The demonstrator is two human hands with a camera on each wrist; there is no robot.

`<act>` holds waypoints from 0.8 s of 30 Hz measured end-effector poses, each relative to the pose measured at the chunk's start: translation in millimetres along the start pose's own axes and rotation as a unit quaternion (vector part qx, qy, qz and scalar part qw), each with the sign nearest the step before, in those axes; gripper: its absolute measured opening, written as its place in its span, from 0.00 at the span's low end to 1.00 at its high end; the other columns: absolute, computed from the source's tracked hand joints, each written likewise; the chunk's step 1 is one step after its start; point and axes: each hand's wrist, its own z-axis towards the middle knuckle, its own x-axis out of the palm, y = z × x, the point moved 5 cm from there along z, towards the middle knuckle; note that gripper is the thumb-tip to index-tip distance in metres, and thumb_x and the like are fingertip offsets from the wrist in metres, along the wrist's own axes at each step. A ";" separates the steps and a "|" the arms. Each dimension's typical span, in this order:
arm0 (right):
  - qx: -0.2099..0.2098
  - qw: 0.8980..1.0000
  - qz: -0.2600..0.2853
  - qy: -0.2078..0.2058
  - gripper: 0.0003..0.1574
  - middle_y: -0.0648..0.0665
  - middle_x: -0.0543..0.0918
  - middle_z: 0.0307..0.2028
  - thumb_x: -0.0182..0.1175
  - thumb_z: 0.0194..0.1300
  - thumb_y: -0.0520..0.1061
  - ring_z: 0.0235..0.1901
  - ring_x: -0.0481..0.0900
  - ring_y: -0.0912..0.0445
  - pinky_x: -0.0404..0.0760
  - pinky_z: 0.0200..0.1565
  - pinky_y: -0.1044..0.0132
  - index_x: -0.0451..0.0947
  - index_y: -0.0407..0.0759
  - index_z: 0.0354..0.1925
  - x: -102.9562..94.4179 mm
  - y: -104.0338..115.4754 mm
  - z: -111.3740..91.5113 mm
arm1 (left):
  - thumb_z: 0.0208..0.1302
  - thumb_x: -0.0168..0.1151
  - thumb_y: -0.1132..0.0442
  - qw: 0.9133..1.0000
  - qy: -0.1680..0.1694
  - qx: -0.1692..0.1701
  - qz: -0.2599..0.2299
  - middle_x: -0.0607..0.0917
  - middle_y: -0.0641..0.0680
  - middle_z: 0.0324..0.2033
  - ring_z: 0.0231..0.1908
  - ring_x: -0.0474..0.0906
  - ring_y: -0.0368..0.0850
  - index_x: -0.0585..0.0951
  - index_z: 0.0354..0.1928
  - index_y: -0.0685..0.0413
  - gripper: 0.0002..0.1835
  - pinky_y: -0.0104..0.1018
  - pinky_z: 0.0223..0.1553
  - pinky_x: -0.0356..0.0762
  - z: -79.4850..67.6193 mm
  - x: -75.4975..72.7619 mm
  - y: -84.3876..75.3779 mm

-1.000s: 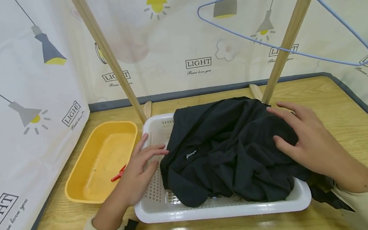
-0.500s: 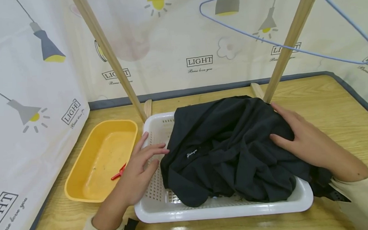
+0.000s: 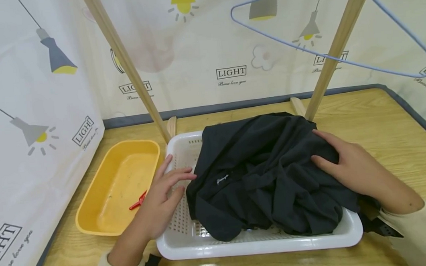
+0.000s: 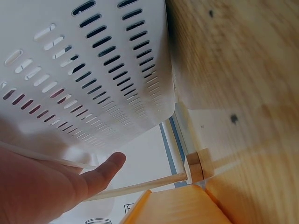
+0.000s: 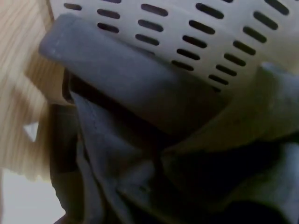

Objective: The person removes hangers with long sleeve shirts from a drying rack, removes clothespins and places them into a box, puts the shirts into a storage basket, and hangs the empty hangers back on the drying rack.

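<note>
A rumpled black garment [image 3: 258, 174] with a small white script logo is heaped in a white perforated plastic basket [image 3: 262, 247]. Over the basket's left rim lies my left hand [image 3: 162, 196], its fingers spread and a fingertip right at the garment's left edge. In the left wrist view that hand [image 4: 60, 186] shows beside the basket wall [image 4: 117, 60]. My right hand [image 3: 356, 167] rests on the garment's right side, thumb and index finger apart, other fingers hidden. Dark cloth [image 5: 140, 93] hangs over the basket's outer side in the right wrist view.
A yellow tray [image 3: 117, 174] with a red clip [image 3: 138, 201] stands left of the basket on the wooden table [image 3: 386, 128]. Behind rise two wooden posts [image 3: 134, 73], and a blue hanger [image 3: 284, 41] hangs at upper right.
My right hand has come down from just over the garment onto its right side, and its fingers have drawn in. The left hand has stayed in place.
</note>
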 end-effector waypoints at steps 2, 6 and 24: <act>0.001 1.000 -0.017 -0.018 0.40 0.32 0.67 0.62 0.51 0.64 0.61 0.56 0.69 0.35 0.68 0.51 0.38 0.54 0.49 0.69 -1.3 2.1 -1.4 | 0.65 0.48 0.63 1.000 0.000 0.001 0.003 0.74 0.40 0.57 0.72 0.36 0.40 0.77 0.48 0.32 0.17 0.61 0.67 0.40 0.5 0.0 0.1; -0.016 0.996 -0.057 -0.067 0.34 0.32 0.76 0.54 0.51 0.64 0.59 0.46 0.78 0.37 0.74 0.45 0.41 0.65 0.44 0.63 -3.9 9.5 -4.7 | 0.65 0.48 0.64 1.000 -0.001 0.002 0.004 0.74 0.40 0.58 0.72 0.36 0.40 0.77 0.48 0.31 0.17 0.61 0.67 0.41 1.5 -0.5 0.2; -0.064 0.972 -0.149 -0.169 0.08 0.41 0.81 0.21 0.60 0.58 0.41 0.16 0.74 0.53 0.71 0.20 0.55 0.76 0.38 0.36 -14.0 20.9 -11.2 | 0.65 0.48 0.65 1.000 0.000 -0.001 0.002 0.74 0.40 0.58 0.72 0.36 0.40 0.77 0.48 0.31 0.18 0.62 0.67 0.41 0.8 1.8 2.1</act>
